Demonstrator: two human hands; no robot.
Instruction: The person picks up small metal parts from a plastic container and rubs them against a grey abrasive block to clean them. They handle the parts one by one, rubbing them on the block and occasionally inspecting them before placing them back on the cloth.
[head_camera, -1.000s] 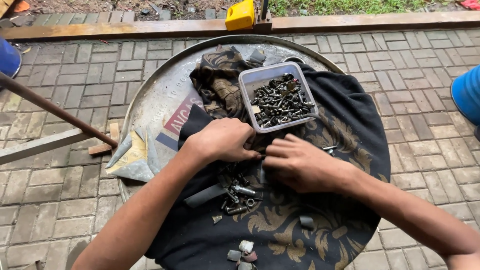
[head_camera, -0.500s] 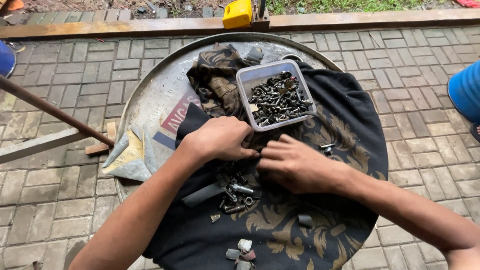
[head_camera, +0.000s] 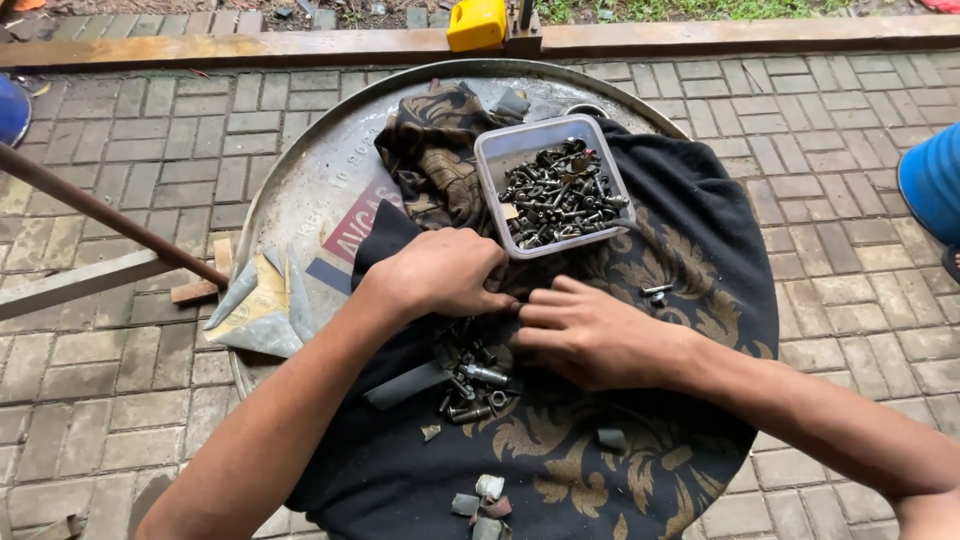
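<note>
You sit outside on brick paving (head_camera: 130, 150), at a round metal tray (head_camera: 300, 190) covered by a black cloth (head_camera: 700, 250). Your left hand (head_camera: 440, 272) and right hand (head_camera: 590, 335) curl together; I cannot tell what they pinch. Loose bolts (head_camera: 470, 385) lie just below your fingers (head_camera: 545, 300), beside a full plastic tub (head_camera: 555, 185).

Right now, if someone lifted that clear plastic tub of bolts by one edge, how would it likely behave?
The clear plastic tub looks thin-walled, so it would probably flex. It is well filled with dark bolts and nuts, so likely heavy for its size. Lifted by one edge, the loose hardware would probably slide and spill. It sits on soft black patterned cloth, so a push might bunch the fabric.
</note>
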